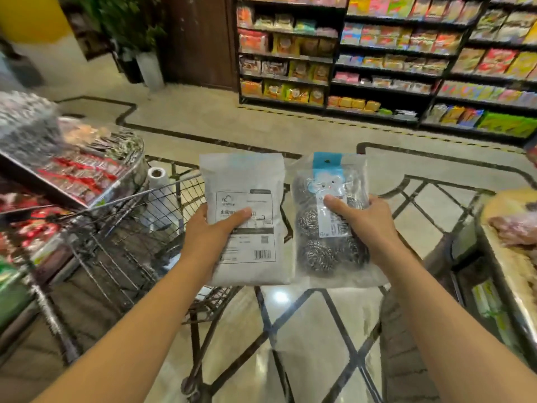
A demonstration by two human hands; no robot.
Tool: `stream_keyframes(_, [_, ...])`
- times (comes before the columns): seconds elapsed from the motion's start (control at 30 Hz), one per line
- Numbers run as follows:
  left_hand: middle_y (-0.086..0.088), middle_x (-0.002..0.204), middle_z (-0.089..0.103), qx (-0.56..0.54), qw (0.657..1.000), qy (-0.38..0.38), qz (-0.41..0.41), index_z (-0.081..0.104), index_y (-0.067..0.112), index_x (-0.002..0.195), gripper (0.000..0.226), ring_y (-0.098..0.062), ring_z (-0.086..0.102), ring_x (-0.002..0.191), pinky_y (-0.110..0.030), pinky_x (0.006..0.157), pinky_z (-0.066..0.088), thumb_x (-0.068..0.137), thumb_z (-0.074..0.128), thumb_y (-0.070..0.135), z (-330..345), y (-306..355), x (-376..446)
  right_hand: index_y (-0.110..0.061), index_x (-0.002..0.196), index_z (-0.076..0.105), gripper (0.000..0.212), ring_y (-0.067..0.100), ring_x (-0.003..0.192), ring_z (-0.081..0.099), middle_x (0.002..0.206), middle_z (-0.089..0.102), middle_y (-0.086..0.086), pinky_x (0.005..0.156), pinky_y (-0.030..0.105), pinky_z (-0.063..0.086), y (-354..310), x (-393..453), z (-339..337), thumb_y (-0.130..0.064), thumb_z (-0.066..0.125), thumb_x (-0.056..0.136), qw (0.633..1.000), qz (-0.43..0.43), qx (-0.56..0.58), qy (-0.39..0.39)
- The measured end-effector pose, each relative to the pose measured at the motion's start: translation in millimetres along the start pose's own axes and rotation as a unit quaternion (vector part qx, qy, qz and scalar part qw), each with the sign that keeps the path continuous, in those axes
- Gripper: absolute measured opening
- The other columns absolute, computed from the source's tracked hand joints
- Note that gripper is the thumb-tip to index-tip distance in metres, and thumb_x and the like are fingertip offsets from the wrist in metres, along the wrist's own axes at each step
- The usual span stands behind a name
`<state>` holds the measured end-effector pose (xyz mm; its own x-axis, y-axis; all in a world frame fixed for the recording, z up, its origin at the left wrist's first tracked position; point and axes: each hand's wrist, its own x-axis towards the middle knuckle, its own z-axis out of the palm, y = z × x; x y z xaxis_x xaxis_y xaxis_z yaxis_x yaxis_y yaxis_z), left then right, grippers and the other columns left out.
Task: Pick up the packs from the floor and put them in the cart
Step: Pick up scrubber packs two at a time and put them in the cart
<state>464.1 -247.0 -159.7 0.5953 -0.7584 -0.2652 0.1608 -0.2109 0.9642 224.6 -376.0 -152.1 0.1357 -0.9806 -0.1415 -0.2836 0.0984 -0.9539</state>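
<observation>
My left hand (213, 228) grips a white pack (247, 181) by its left side, its printed label and barcode facing me. My right hand (363, 219) holds a clear pack of steel wool scourers (322, 239) with a blue header card. Both packs are upright, side by side, at chest height above the floor. The wire cart (130, 228) stands to the left and just below the white pack; its basket is open at the top, with a white paper roll (158, 177) seen behind its mesh.
A display stand of red packets (75, 173) crowds the left edge beside the cart. Another counter (511, 257) runs along the right. Stocked shelves (377, 62) line the far wall. Glossy tiled floor (305, 330) lies below my arms.
</observation>
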Motion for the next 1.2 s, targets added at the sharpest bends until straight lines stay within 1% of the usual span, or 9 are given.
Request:
stream_keyframes(0.17, [0.006,0.1,0.079,-0.04,0.997,0.068,-0.021,0.069,0.024,0.113,0.042,-0.014,0.077,0.084,-0.029,0.064,0.06,0.076,0.089,0.026,-30.3,-10.2,51.0,-0.025,0.096,0.065,0.031,0.013,0.069,0.077,0.087,0.079,0.002,0.061,0.027,0.061,-8.0,61.1,64.5,-0.039,0.088,0.08,0.997,-0.007,-0.027,-0.07])
stream_keyframes(0.27, [0.003,0.097,0.079,-0.039,0.993,0.106,-0.028,0.07,0.02,0.112,0.039,-0.015,0.077,0.079,-0.028,0.059,0.06,0.077,0.088,0.025,-56.3,-20.2,92.7,-0.025,0.096,0.069,0.031,0.017,0.078,0.079,0.089,0.08,0.001,0.074,0.037,0.064,-8.1,99.2,111.1,-0.04,0.089,0.079,0.994,-0.004,-0.043,-0.097])
stream_keyframes(0.43, [0.001,0.104,0.079,-0.046,0.986,0.15,-0.061,0.071,0.024,0.115,0.047,-0.024,0.077,0.091,-0.046,0.082,0.062,0.074,0.09,0.035,-103.5,-42.0,164.3,-0.02,0.103,0.075,0.039,0.017,0.079,0.08,0.09,0.082,0.001,0.076,0.038,0.065,-4.6,157.1,185.1,-0.043,0.091,0.075,0.989,0.004,-0.077,-0.128])
stream_keyframes(0.53, [0.0,0.106,0.078,-0.049,0.979,0.181,-0.078,0.069,0.022,0.116,0.048,-0.024,0.075,0.094,-0.045,0.084,0.061,0.075,0.09,0.033,-127.1,-51.5,195.1,-0.018,0.109,0.075,0.047,0.016,0.079,0.08,0.092,0.082,0.001,0.075,0.037,0.065,-4.5,185.3,223.3,-0.044,0.091,0.074,0.984,0.016,-0.088,-0.152])
stream_keyframes(0.73, [0.002,0.108,0.077,-0.063,0.963,0.238,-0.105,0.069,0.022,0.118,0.05,-0.021,0.073,0.097,-0.041,0.085,0.06,0.074,0.091,0.03,-161.7,-73.5,232.8,-0.019,0.122,0.073,0.058,0.021,0.091,0.078,0.105,0.08,0.003,0.086,0.045,0.065,-1.0,225.6,289.3,-0.048,0.089,0.075,0.973,0.02,-0.115,-0.199])
stream_keyframes(0.83, [0.005,0.112,0.076,-0.072,0.954,0.264,-0.124,0.067,0.025,0.123,0.061,-0.021,0.072,0.102,-0.047,0.092,0.058,0.069,0.093,0.04,-172.9,-88.3,243.0,-0.017,0.124,0.072,0.058,0.023,0.094,0.077,0.106,0.079,0.003,0.089,0.048,0.063,0.7,240.4,317.7,-0.045,0.089,0.076,0.968,0.013,-0.124,-0.219])
stream_keyframes(0.97, [0.005,0.129,0.07,-0.086,0.933,0.313,-0.155,0.06,0.027,0.137,0.103,-0.023,0.067,0.116,-0.051,0.1,0.054,0.048,0.093,0.068,-178.2,-111.8,254.3,-0.02,0.12,0.072,0.055,0.021,0.093,0.078,0.104,0.08,0.0,0.089,0.047,0.063,11.9,259.8,352.9,-0.044,0.09,0.074,0.954,0.013,-0.139,-0.264])
stream_keyframes(1.07, [0.003,0.127,0.072,-0.087,0.92,0.339,-0.178,0.063,0.025,0.134,0.103,-0.024,0.069,0.114,-0.051,0.099,0.055,0.045,0.092,0.069,-175.2,-133.3,261.8,-0.027,0.109,0.069,0.048,0.019,0.09,0.077,0.099,0.079,-0.003,0.088,0.047,0.063,30.2,273.1,377.7,-0.047,0.091,0.072,0.939,0.023,-0.17,-0.297])
stream_keyframes(1.2, [0.003,0.119,0.074,-0.061,0.909,0.359,-0.203,0.065,0.024,0.127,0.097,-0.022,0.07,0.107,-0.048,0.096,0.057,0.043,0.089,0.069,-161.5,-163.3,273.7,-0.021,0.113,0.069,0.048,0.021,0.091,0.077,0.103,0.079,0.002,0.089,0.047,0.063,63.5,291.1,404.3,-0.039,0.091,0.074,0.921,0.03,-0.202,-0.331])
